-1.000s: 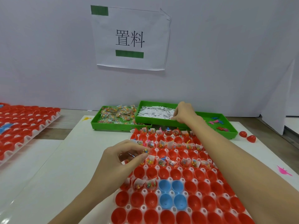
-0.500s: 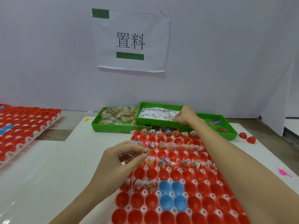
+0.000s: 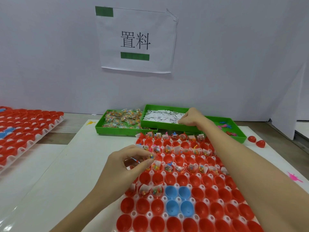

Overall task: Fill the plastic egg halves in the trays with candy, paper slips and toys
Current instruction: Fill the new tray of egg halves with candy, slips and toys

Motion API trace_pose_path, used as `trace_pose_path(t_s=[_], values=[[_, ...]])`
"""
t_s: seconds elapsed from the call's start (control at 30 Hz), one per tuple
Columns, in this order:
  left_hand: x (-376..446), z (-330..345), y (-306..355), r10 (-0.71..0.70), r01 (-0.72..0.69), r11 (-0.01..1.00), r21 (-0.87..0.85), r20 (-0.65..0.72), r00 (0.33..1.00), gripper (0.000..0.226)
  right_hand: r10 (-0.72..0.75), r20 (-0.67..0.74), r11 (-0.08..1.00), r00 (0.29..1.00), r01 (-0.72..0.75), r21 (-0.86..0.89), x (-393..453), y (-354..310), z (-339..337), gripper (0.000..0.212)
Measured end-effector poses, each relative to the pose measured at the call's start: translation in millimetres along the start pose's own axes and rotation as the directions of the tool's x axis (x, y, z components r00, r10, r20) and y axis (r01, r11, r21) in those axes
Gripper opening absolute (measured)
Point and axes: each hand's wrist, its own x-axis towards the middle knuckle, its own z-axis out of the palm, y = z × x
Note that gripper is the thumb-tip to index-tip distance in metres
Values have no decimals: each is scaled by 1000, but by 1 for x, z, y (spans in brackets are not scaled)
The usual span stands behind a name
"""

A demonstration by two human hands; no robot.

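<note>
Left hand (image 3: 123, 166) hovers over the left edge of the near egg tray (image 3: 151, 197), fingers curled, thumb and forefinger pinching a small clear candy packet (image 3: 150, 156) above the third row of halves; something thin with red and blue sits inside the curled fingers, not identifiable. Right hand (image 3: 192, 117) reaches across the tray to the middle green bin (image 3: 167, 127), fingertips curled down onto the pile of white paper slips (image 3: 162, 115); whether a slip is actually pinched cannot be told. Left green bin (image 3: 120, 130) holds candy packets; right green bin (image 3: 240, 136) holds small pink and blue toys (image 3: 224, 126). Egg tray: mostly red halves, four blue halves (image 3: 178, 200) grouped near the front. Far rows partly filled with candy and slips; front rows bare. Two loose red halves (image 3: 256, 141) lie on the table right of the bins. A second tray of red halves (image 3: 25, 128) sits far left. Paper sign (image 3: 136, 39) on the wall behind.
</note>
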Motion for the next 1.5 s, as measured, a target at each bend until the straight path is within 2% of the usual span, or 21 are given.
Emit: trace_pose_path(t_s=[0.07, 0.17, 0.27, 0.5, 0.57, 0.67, 0.73, 0.83, 0.97, 1.1, 1.2, 1.33, 1.5], values=[[0, 0, 1, 8, -8, 1000, -5, -2, 1000, 19, -60, -61, 996, 996, 64, 69, -2, 2, -1, 12], [0, -1, 1, 15, -15, 1000, -15, -4, 1000, 19, -115, -141, 976, 983, 138, 166, -5, 9, -4, 2], [0, -1, 2, 16, -16, 1000, -12, -7, 1000, 19, -129, -186, 970, 974, 163, 179, -5, 17, -6, 20], [0, -1, 1, 11, -11, 1000, -3, -14, 1000, 20, -147, -242, 964, 959, 194, 182, -10, 25, -4, 12], [0, -1, 1, 11, -11, 1000, 2, -22, 1000, 19, -154, -302, 952, 941, 223, 210, -14, 25, -4, 10], [0, -1, 1, 3, -3, 1000, -5, -39, 999, 16, -163, -455, 921, 875, 301, 248, -23, 22, -6, 9], [0, -2, 1, -7, 6, 1000, -19, -52, 999, 15, -168, -491, 905, 855, 331, 268, -32, 18, -8, 11], [0, -4, 1, -5, 2, 999, -38, -75, 997, 18, -227, -418, 865, 880, 380, 329, -55, 9, -8, 13], [0, -3, 0, 23, -25, 1000, -16, -92, 995, 15, -382, -255, 847, 888, 447, 289, -105, -5, 5, 10], [-2, 0, -1, 85, -83, 996, 28, -68, 994, 9, -559, -87, 791, 824, 562, 242, -157, -15, 21, 11], [-2, 1, 0, 145, -142, 989, 52, -58, 988, 10, -657, -22, 731, 753, 644, 226, -182, -18, 27, 12], [-5, 4, 4, 208, -208, 978, -8, -29, 978, 13, -676, -35, 712, 736, 665, 227, -196, -15, 27, 14], [-7, 6, 9, 202, -200, 979, 39, -70, 977, 34, -633, -12, 709, 774, 586, 394, -199, -7, 24, 15]])
